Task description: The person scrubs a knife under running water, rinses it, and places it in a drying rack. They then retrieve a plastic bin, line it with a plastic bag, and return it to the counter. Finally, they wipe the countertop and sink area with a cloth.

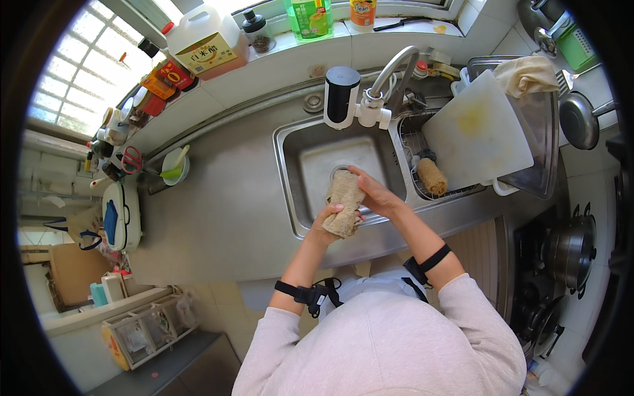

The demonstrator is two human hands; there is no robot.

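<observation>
Over the stainless steel sink [317,148] I hold a folded beige cloth [345,198]. My left hand [329,221] grips its near end, the thumb lying across the top. My right hand [375,190] rests against the cloth's far right side with its fingers along the edge; some fingertips are hidden behind the cloth. Part of the sink drain [339,171] shows just beyond the cloth. Above the basin's far edge stand a curved tap [396,62] and a white-and-black faucet unit [342,96].
Right of the basin, a wire rack holds a loofah sponge [432,176] and a leaning white cutting board [478,133]. A pot [569,252] stands on the stove at far right. Bottles, including a large white jug [208,42], line the sill. A bowl [176,167] sits on the left counter.
</observation>
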